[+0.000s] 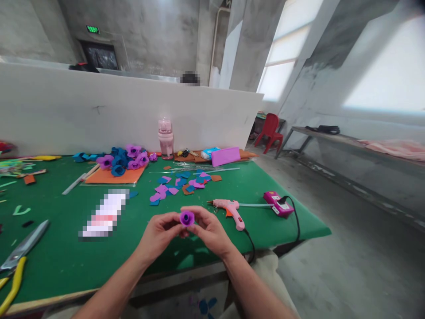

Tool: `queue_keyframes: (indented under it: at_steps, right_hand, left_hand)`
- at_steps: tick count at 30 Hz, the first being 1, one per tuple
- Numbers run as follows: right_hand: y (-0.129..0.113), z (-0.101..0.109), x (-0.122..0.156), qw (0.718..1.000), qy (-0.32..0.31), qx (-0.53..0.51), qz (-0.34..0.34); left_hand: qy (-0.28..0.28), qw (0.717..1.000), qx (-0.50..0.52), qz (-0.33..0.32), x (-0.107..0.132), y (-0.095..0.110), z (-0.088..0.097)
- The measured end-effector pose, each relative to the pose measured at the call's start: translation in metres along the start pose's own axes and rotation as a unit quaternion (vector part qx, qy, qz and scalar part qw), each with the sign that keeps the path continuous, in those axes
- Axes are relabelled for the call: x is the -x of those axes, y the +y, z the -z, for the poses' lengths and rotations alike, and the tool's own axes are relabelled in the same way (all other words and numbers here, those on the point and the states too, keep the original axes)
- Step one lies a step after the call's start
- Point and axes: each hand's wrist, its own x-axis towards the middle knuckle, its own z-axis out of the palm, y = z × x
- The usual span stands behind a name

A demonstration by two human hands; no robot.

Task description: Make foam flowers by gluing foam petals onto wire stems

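Observation:
Between my two hands is a small purple flower (187,218), its round cup facing up toward me with a dark centre. My left hand (163,230) pinches it from the left side, thumb and fingers closed on it. From the right, my right hand (208,228) curls its thumb and fingers around the same flower. A pink hot glue gun (229,208) lies just right of my right hand, a clear glue stick in its back. Beyond my hands are scattered purple, blue and brown cut petals (179,184).
Finished purple and blue flowers (122,159) are piled on an orange sheet (99,176). A pink bottle (165,139) stands by the white partition (99,106). Large yellow-handled scissors (23,252) lie at left. A magenta power strip (278,204) with a black cable sits near the right edge.

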Motion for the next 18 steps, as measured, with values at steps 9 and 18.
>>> queue_keyframes:
  at_steps: [9,18]
  right_hand:
    - [0.018,0.003,-0.017,0.970,0.231,-0.050,-0.063]
    - [0.015,-0.009,-0.016,0.977,0.156,0.142,0.017]
  left_hand:
    - [0.188,0.979,-0.043,-0.064,-0.011,-0.025,0.018]
    - [0.186,0.966,-0.127,-0.127,-0.010,-0.029,0.022]
